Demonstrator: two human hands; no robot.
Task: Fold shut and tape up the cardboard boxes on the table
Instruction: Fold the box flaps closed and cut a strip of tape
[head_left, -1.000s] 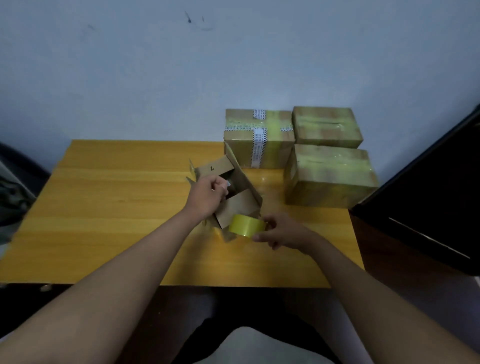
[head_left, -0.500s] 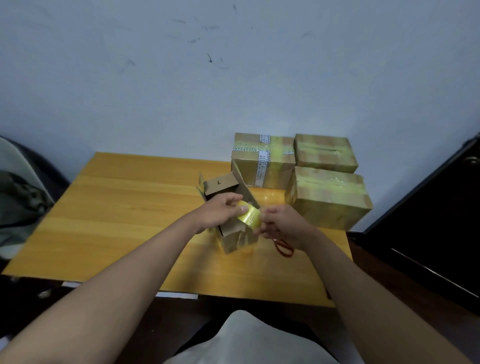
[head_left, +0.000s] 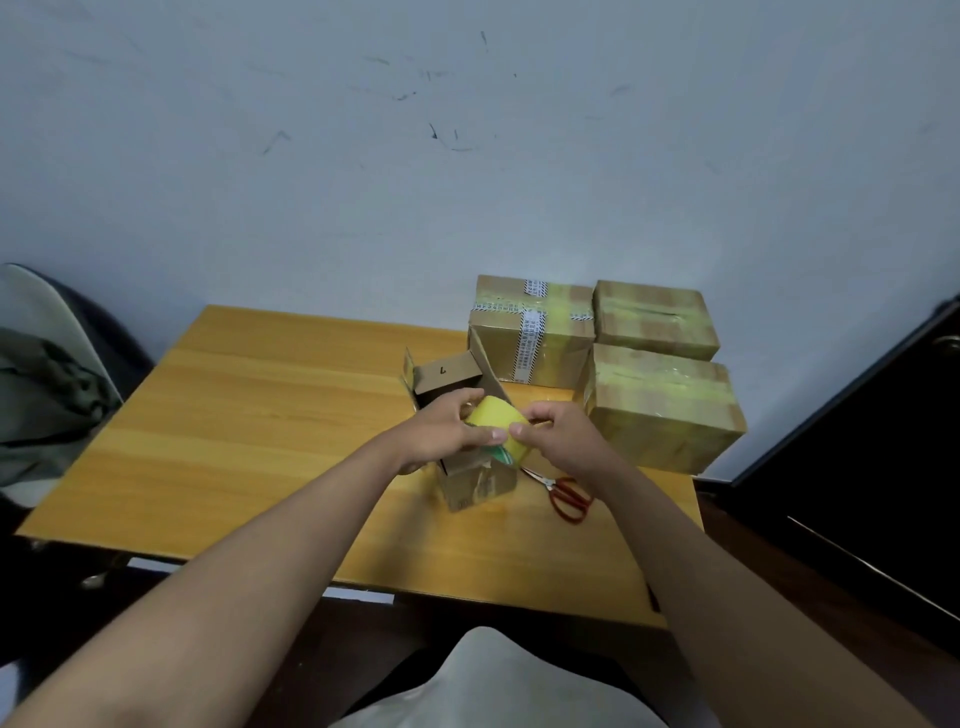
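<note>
We are working over the small open box (head_left: 470, 441), which is sitting near the middle of the table (head_left: 270, 415) with its flaps standing up and not yet folded down. It looks like thin cardboard, so we are judging it to be light and easy to shove or tip, stiff along the creases but ready to dent if squeezed on a wall. The best places to take hold are probably the flap edges for folding, and the top corners for steadying while the tape goes on.

The tape roll (head_left: 498, 428) is being held just above the box's near edge, between both our hands. It is a yellow roll, likely light and rigid, smooth on the outer face and sticky only where the end lifts; gripping it by the sides should let it turn freely.

Our left hand (head_left: 441, 434) is curling around the left side of the roll, fingers and thumb closed on it. Our right hand (head_left: 558, 434) is meeting it from the right, thumb and forefinger pressed together at the roll's surface; it seems to be pinching or picking at the loose end of the tape, though we cannot tell whether the end is actually lifted.

The scissors (head_left: 563, 493) are lying on the table just beside the box, under our right wrist. Three taped boxes (head_left: 660, 410) are sitting at the far right of the table, by the wall, close together.
</note>
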